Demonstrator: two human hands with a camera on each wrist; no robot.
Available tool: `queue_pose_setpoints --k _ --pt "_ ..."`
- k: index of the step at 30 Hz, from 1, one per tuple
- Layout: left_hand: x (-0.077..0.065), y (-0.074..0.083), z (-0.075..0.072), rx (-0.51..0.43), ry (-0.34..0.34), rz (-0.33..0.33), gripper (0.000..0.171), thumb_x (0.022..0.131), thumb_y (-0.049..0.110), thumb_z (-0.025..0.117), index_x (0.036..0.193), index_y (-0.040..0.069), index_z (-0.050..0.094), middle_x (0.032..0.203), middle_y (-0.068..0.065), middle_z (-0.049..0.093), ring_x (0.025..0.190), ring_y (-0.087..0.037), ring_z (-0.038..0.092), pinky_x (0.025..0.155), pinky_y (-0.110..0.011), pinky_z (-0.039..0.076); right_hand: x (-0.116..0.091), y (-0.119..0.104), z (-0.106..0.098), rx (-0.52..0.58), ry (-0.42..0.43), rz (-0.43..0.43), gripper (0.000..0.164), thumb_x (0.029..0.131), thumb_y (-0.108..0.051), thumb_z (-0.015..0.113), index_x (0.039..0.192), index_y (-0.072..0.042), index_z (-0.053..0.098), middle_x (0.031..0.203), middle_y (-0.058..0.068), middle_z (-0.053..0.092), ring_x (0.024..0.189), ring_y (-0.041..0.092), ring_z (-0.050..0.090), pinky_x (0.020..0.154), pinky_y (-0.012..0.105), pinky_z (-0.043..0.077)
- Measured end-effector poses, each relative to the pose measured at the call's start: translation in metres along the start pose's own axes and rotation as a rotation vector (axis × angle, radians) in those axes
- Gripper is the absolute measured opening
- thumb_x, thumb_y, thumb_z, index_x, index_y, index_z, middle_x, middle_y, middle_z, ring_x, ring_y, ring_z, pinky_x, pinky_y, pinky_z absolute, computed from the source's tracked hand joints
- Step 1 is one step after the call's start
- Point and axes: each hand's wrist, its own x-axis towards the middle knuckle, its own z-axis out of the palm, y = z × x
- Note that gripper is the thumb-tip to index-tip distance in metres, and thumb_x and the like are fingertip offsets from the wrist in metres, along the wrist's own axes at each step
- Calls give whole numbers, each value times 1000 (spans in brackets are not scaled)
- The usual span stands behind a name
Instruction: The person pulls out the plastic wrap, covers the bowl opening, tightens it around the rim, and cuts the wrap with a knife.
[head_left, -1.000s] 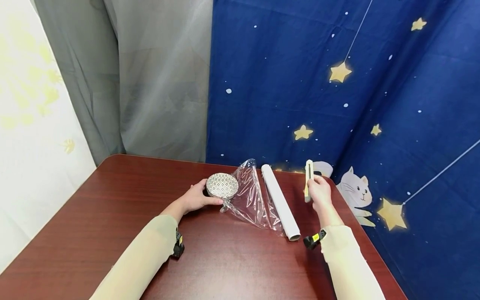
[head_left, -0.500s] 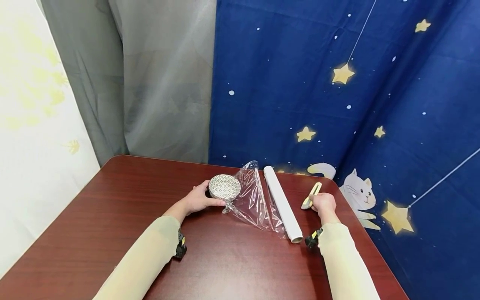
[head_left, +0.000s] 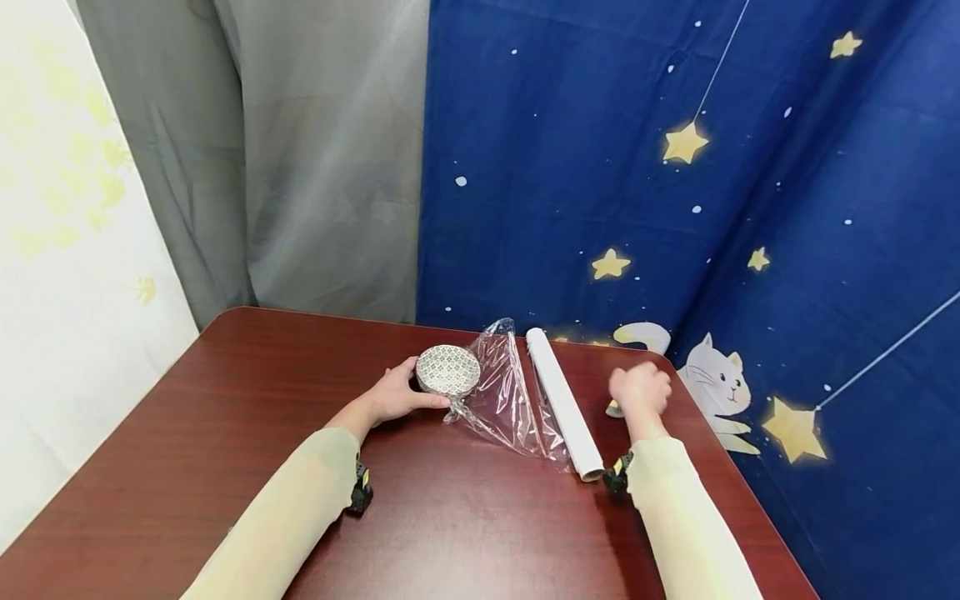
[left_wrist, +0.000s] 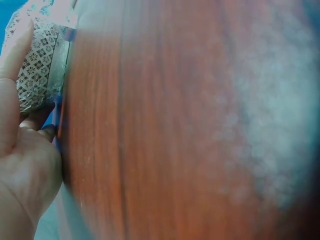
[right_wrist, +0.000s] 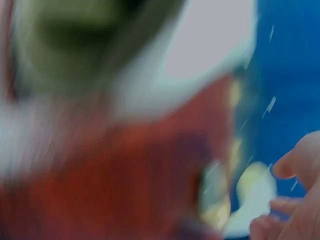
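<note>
My left hand (head_left: 393, 395) grips a patterned bowl (head_left: 447, 372) from its left side, thumb along the near side. Clear plastic wrap (head_left: 510, 408) covers the bowl and runs right to a white roll (head_left: 564, 404) of it. In the left wrist view the thumb and fingers lie around the bowl (left_wrist: 37, 72). My right hand (head_left: 640, 390) hovers over the table's right side, fingers loosely bent and holding nothing. Beneath it lies a pale yellow and grey utility knife (head_left: 614, 409), mostly hidden there. The right wrist view shows the knife (right_wrist: 215, 195), blurred, apart from the hand (right_wrist: 297, 200).
Everything lies on a dark red wooden table (head_left: 315, 517), its far edge close behind the roll and bowl. A grey curtain (head_left: 330, 167) and a blue starry curtain (head_left: 555, 167) hang behind it.
The right hand turned the utility knife, lowered it to the table right of the roll and let it go. The left hand and bowl have stayed in place.
</note>
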Motion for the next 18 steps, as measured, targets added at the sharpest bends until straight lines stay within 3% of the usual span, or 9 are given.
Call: queue_pose_setpoints --k 2,4,6,9,14,16,18 --pt "0 2 -1 -1 3 3 109 84 52 95 164 4 39 167 -20 50 167 -44 26 135 -70 -2 -19 -34 -3 44 73 -215 55 104 -24 50 144 12 59 148 41 54 140 59 49 115 67 46" --pt "1 2 -1 1 4 14 108 84 52 94 164 4 40 167 -20 51 166 -44 28 135 -71 -2 -36 -65 -1 73 93 -439 49 103 -18 49 145 4 64 152 33 58 145 53 50 121 65 42" --pt "0 2 -1 0 6 18 107 84 53 94 163 4 40 166 -19 52 165 -43 30 135 -70 -2 -54 -94 6 72 47 -612 51 104 -17 47 151 -4 63 160 23 58 154 46 46 127 63 35" --pt "-2 1 -1 -2 8 26 106 85 51 94 163 3 41 165 -21 52 164 -43 33 134 -72 -1 -82 -127 22 -15 -66 -781 56 108 -22 44 163 -14 53 175 13 43 167 38 29 134 67 19" --pt "-6 -1 1 3 15 21 107 86 50 93 164 1 39 168 -22 50 164 -44 32 133 -73 -1 -109 -146 55 -178 -186 -926 62 113 -38 39 172 -21 39 182 5 31 173 34 13 133 74 5" --pt "-8 -1 3 1 17 18 107 86 50 93 164 2 39 167 -21 51 164 -44 33 134 -73 0 -111 -144 64 -208 -231 -919 71 112 -55 40 174 -20 34 182 3 30 173 32 13 133 74 4" --pt "-8 0 4 -8 20 21 107 85 50 94 164 2 40 165 -21 53 163 -44 35 133 -74 0 -109 -139 71 -229 -275 -905 91 106 -72 47 175 -17 28 183 4 29 173 32 14 134 74 3"
